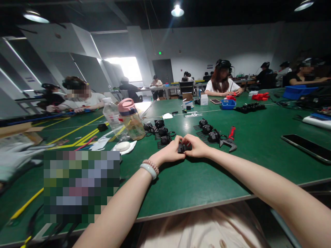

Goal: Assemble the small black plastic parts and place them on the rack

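Between my two hands, just above the green table [165,189], is a small black plastic part [184,148], partly covered by fingers. My left hand [170,150] grips it from the left, a pale bangle and a beaded band on that wrist. From the right, the fingers and thumb of my right hand [196,146] close on the same part. Beyond my left hand lie several similar black parts [162,132] with thin prongs. Another row of black parts [207,129] sits beyond my right hand, beside an adjustable wrench [230,140] with a red handle.
A pink-lidded bottle [131,120] and a clear plastic bottle [112,117] stand at left, near a white round object [123,147]. A phone [307,148] lies at right. Farther back are a blue bin [228,104] and a white box [204,99]. Other people sit around the tables.
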The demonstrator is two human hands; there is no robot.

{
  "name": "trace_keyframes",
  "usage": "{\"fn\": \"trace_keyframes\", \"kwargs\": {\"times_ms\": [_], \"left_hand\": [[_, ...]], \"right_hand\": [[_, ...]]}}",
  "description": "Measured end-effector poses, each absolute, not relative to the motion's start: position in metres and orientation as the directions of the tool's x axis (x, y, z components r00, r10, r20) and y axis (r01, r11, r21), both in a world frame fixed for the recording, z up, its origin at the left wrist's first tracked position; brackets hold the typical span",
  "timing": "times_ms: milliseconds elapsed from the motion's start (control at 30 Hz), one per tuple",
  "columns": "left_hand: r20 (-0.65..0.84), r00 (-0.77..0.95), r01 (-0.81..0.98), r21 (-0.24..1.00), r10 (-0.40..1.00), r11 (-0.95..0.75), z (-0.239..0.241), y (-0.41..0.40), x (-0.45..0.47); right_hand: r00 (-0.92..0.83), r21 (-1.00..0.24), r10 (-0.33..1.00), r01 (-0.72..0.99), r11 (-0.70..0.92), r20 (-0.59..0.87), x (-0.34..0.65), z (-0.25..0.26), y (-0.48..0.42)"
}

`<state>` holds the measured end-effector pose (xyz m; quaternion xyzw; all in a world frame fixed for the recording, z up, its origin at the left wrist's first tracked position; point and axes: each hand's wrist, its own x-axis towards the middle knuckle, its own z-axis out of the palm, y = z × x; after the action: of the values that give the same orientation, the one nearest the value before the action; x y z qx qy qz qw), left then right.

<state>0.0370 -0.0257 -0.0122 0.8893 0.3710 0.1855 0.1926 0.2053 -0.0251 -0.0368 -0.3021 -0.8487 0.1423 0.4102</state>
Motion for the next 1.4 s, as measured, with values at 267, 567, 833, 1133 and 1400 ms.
{"fn": "trace_keyframes", "kwargs": {"times_ms": [267, 567, 833, 1133, 1400], "left_hand": [[0.197, 0.654, 0.581, 0.488, 0.731, -0.651, -0.0122, -0.0262, 0.0362], [0.19, 0.655, 0.589, 0.478, 0.732, -0.651, -0.0132, -0.0253, 0.0361], [0.181, 0.655, 0.581, 0.499, 0.733, -0.643, -0.01, -0.0282, 0.0383], [0.186, 0.661, 0.572, 0.501, 0.727, -0.649, -0.0095, -0.0286, 0.0383], [0.18, 0.653, 0.591, 0.488, 0.736, -0.643, -0.0112, -0.0267, 0.0371]], "right_hand": [[-0.47, -0.476, 0.649, 0.443, 0.76, 0.599, 0.2059, -0.0366, -0.0252], [-0.46, -0.54, 0.689, 0.429, 0.724, 0.56, 0.2058, -0.04, -0.0229], [-0.473, -0.601, 0.724, 0.41, 0.686, 0.503, 0.2058, -0.0399, -0.0241], [-0.5, -0.603, 0.731, 0.425, 0.675, 0.466, 0.2049, -0.0399, -0.0241], [-0.501, -0.575, 0.722, 0.443, 0.688, 0.478, 0.2047, -0.0372, -0.0261]]}}
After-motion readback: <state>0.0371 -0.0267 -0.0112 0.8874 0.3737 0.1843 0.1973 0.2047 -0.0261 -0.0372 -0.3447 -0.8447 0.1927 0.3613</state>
